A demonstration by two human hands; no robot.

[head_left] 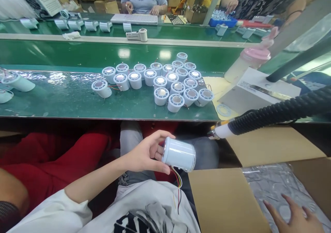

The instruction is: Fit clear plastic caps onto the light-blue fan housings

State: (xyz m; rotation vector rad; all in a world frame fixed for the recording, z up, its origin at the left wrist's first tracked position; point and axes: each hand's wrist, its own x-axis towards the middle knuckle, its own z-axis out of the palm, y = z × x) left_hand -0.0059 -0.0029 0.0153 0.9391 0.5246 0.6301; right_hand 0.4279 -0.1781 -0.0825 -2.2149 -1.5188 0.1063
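Note:
My left hand point(152, 153) is closed around one end of a light-blue cylindrical housing point(180, 154), held on its side above my lap. Thin red, yellow, white and black wires point(179, 188) dangle from its underside. At the lower right, my right hand point(293, 214) spreads its fingers over an open cardboard box point(224, 198). Clear plastic point(274, 177) with rounded shapes lies inside the box; whether my fingertips touch it, I cannot tell. Several matching light-blue housings point(176, 102) stand grouped on the green bench point(64, 98), round ends up, some with wires showing.
An electric screwdriver point(222, 131) on a black ribbed hose point(279, 110) juts in from the right. Behind it are a white box point(248, 91) and a pink-lidded bottle point(248, 64). A co-worker's red-clothed leg point(85, 153) is at left; other people sit across the bench.

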